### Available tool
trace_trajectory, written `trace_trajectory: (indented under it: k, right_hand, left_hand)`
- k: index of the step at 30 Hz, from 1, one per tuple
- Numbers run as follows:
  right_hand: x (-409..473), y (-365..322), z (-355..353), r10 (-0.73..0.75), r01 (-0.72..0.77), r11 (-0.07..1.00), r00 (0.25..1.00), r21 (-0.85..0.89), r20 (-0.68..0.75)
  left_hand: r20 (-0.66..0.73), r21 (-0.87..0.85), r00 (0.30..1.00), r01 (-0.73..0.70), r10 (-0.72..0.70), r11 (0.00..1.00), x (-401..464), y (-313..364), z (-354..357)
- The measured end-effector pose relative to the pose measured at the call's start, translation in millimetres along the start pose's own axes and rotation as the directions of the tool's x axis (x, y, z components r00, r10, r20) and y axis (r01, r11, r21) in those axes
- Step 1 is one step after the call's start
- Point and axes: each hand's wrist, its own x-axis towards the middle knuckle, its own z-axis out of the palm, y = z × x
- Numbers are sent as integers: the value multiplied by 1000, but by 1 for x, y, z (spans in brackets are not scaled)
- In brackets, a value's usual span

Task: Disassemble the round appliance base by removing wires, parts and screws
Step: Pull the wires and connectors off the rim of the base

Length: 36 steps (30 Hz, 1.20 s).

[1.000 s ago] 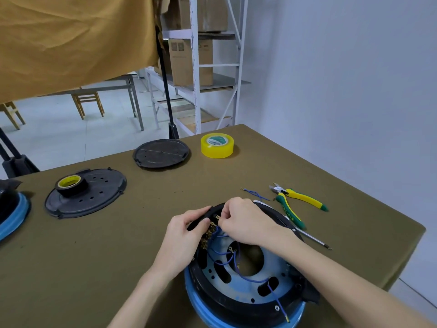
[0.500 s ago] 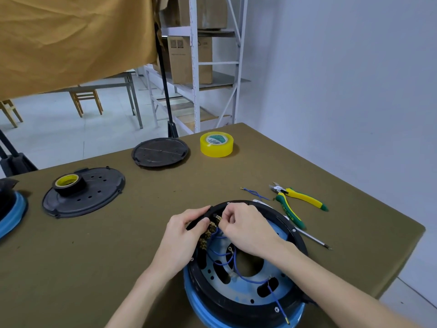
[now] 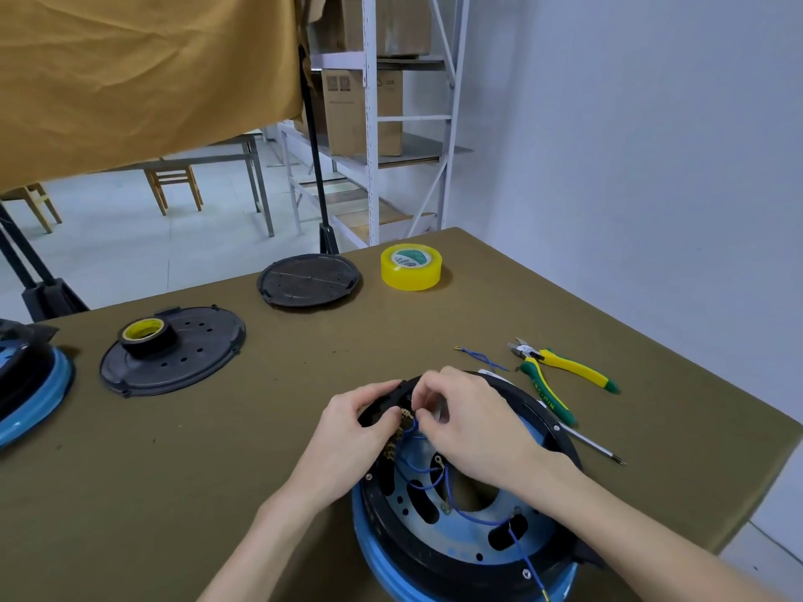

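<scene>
Round appliance base (image 3: 469, 514), a black plastic ring over a blue metal plate inside a glossy blue shell, sits at the near edge of the olive cloth-covered table (image 3: 217, 449), right under your wrists. Your left hand (image 3: 347, 432) grips the black rim at the far-left side, thumb pressed by the brass terminals (image 3: 402, 421). Your right hand (image 3: 469, 423) has its fingers curled tight over the same spot, apparently pinching a thin blue wire (image 3: 434, 471) at its connector; the exact pinch point is hidden under the knuckles.

From here, the risk, as I judge it, is pulling on the insulation rather than the metal lug: the wire is thin and limp, so it could snap or strip and leave the lug stuck on the terminal. A sideways yank could also bend the small brass tabs. The smooth shell overhangs the table edge, so a hard tug may slide or tip the base towards you if your left hand slackens.

One loose blue wire piece (image 3: 482, 357) lies beside the yellow-and-green-handled cutters (image 3: 560, 375). A slim steel screwdriver (image 3: 595, 447) pokes out from behind the rim.
</scene>
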Motion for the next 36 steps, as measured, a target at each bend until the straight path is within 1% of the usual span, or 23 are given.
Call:
trace_trajectory:
  k: [2,4,10,13,16,18,22,26,29,32,34,36]
  right_hand:
    - [-1,-2,0,17,-17,1000,1000,-6,18]
    - [0,-5,0,45,-45,999,999,-17,6]
    - [7,-18,1,130,-125,983,991,-132,29]
    - [3,-20,4,131,-134,978,991,-162,-28]
    - [0,-19,6,162,-171,974,984,-150,-72]
    - [0,-18,6,182,-190,974,981,-126,-69]
    - [-3,-18,6,182,-192,973,980,-131,-86]
    - [-3,-14,5,202,-209,975,975,-73,-94]
    - [-4,-14,4,188,-195,979,975,-59,-115]
    - [-8,-14,3,152,-159,987,977,-32,-147]
    - [-9,-13,3,78,-80,997,986,-7,-149]
    - [-10,-16,3,6,-2,999,996,49,-93]
  left_hand:
    - [51,20,999,-9,8,1000,-2,1,-3]
    - [79,28,997,-8,6,1000,-3,2,-5]
    - [52,16,999,-8,7,1000,-7,-1,2]
    - [46,19,999,-2,2,1000,-8,-1,3]
    - [42,21,999,-2,1,1000,-7,0,3]
    - [43,21,999,1,-2,1000,-7,0,3]
    - [44,15,999,3,-3,1000,-7,0,4]
    - [42,8,999,3,-3,1000,-5,-2,4]
    - [49,5,999,-7,6,1000,-4,-4,5]
    - [54,-48,998,-10,13,999,-5,-7,5]
    - [46,-102,999,-15,20,995,-7,-11,6]
    - [24,-163,1000,-14,18,987,-9,-16,6]
